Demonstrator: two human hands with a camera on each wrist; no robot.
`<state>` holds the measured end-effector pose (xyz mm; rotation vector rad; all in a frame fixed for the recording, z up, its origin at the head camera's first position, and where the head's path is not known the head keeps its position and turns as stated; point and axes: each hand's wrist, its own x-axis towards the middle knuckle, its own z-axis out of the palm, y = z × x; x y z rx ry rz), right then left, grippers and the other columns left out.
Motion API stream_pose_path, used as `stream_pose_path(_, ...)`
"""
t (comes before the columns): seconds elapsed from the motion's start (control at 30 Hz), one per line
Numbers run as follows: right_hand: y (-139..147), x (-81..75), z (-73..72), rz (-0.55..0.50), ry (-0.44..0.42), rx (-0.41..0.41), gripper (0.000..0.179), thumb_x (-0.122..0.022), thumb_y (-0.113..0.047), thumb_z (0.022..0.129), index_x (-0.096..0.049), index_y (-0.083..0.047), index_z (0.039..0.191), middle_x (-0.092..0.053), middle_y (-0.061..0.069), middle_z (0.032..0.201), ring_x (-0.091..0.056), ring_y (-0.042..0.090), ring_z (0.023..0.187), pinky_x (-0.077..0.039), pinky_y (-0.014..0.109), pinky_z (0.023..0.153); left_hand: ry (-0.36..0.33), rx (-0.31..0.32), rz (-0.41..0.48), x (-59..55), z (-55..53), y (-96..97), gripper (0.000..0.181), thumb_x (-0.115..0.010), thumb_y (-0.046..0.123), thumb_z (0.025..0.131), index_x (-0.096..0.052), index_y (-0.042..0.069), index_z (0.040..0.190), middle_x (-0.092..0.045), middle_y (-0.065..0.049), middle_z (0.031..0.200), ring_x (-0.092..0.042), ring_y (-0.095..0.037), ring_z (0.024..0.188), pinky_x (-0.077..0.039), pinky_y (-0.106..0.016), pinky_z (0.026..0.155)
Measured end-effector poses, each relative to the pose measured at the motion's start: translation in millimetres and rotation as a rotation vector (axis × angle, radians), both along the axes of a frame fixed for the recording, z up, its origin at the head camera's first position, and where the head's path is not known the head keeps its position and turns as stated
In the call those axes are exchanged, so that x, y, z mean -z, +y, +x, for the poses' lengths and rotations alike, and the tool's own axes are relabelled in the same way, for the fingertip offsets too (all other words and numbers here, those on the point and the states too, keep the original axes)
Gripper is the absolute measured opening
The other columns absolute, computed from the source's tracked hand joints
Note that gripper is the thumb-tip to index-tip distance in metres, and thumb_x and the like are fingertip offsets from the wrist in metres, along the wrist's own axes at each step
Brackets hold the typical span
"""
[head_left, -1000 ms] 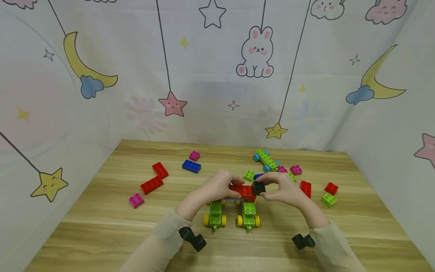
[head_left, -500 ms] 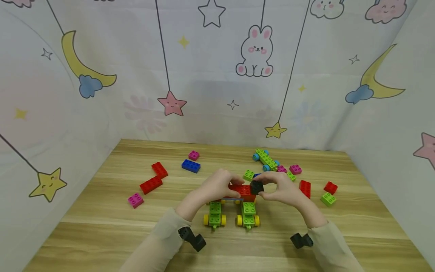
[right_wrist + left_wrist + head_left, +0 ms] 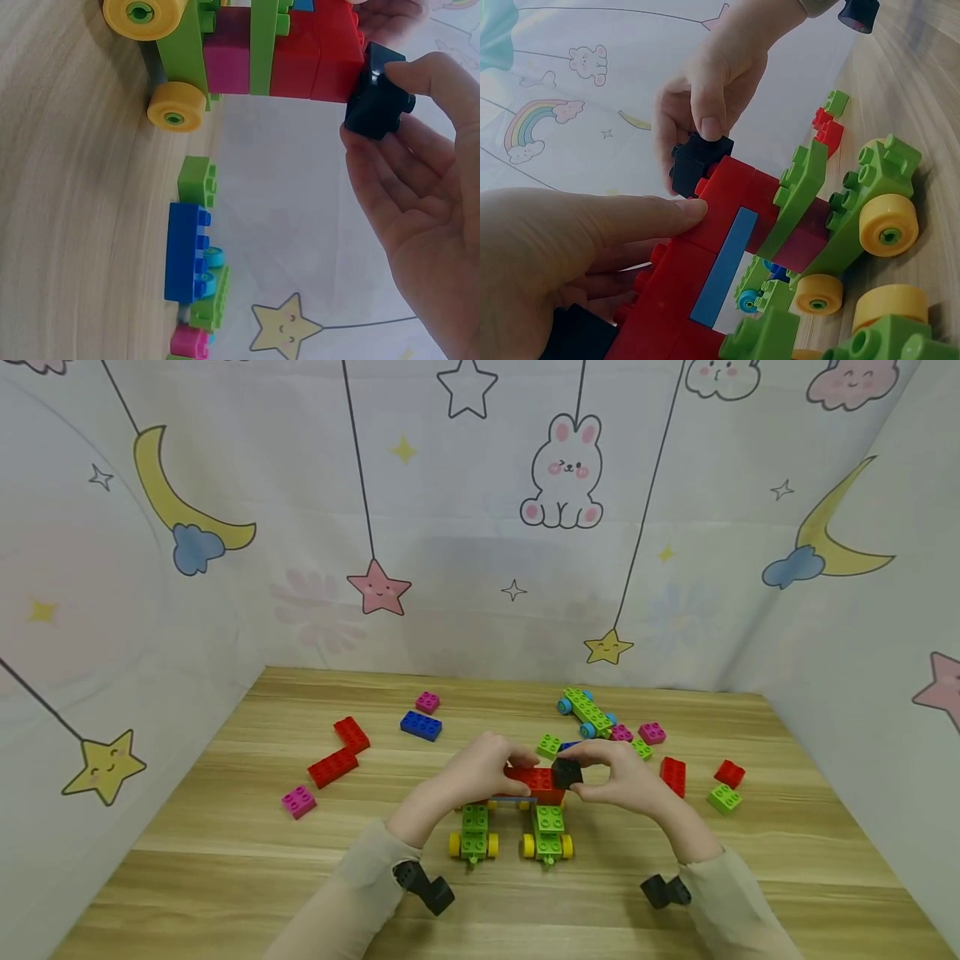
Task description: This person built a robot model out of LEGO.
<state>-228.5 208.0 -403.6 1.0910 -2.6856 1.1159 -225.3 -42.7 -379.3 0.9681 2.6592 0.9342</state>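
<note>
My left hand [image 3: 487, 768] grips the red bricks [image 3: 716, 199] at the top of a bridge-like build, thumb along their near side. Beneath them are a blue piece [image 3: 725, 266], green plates, a magenta brick [image 3: 226, 49] and two green wheeled bases [image 3: 475, 832] with yellow wheels. Between thumb and fingers, my right hand [image 3: 618, 772] pinches a black brick [image 3: 377, 91]. It sits slightly tilted over the studs at the right end of the red bricks. Another dark block [image 3: 577, 335] shows by my left palm in the left wrist view.
A green car base [image 3: 588, 712] with blue wheels stands behind the build. Blue [image 3: 421, 726], red [image 3: 333, 767] and magenta bricks [image 3: 299, 802] lie to the left. More red [image 3: 673, 776] and green bricks [image 3: 724, 798] lie to the right. A printed cloth hangs behind the table.
The black brick in my right hand has moved slightly left over the end of the red bricks, then held there. My left hand keeps its grip; the build stays in place.
</note>
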Motion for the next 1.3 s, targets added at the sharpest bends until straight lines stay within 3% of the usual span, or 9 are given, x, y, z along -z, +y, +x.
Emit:
stream_pose_path(0.53,-6,0.6,1.3,0.021,0.007,0.068,0.033,-0.079,-0.015,0.082,-0.07,-0.004,0.112,-0.073,0.006,0.103,-0.068,0.021,0.093,-0.056,0.036,0.085,0.007,-0.002,-0.011,1.3,-1.1,0.4,0.038,-0.078,0.016,0.083,-0.07,0.004,0.119,-0.073,-0.009,0.111,-0.07,-0.021,0.101,-0.056,-0.036,0.09)
stream_pose_path(0.83,-9,-4.1,2.0,0.045,0.047,0.047,0.031,-0.079,-0.011,0.081,-0.071,-0.003,0.11,-0.073,0.007,0.102,-0.067,0.021,0.091,-0.057,0.043,0.082,0.0,-0.002,-0.01,1.5,-1.2,0.0,0.039,-0.079,0.015,0.083,-0.07,0.003,0.119,-0.073,-0.01,0.111,-0.069,-0.022,0.101,-0.056,-0.037,0.09)
stream_pose_path(1.1,-11,-9.9,2.6,0.101,0.047,0.048,0.033,-0.08,-0.011,0.08,-0.071,-0.001,0.11,-0.073,0.009,0.104,-0.067,0.023,0.093,-0.056,0.036,0.082,0.0,-0.005,-0.015,0.6,-0.6,0.2,0.038,-0.079,0.015,0.083,-0.07,0.005,0.119,-0.074,-0.009,0.11,-0.07,-0.021,0.1,-0.056,-0.036,0.089)
stream_pose_path(1.3,-11,-11.8,2.5,0.133,0.037,0.048,0.033,-0.08,-0.013,0.081,-0.071,-0.001,0.11,-0.073,0.01,0.105,-0.067,0.025,0.094,-0.056,0.042,0.083,-0.001,-0.006,-0.014,0.8,-0.6,0.4,0.038,-0.078,0.016,0.083,-0.071,0.006,0.119,-0.073,-0.009,0.111,-0.07,-0.021,0.101,-0.056,-0.036,0.09)
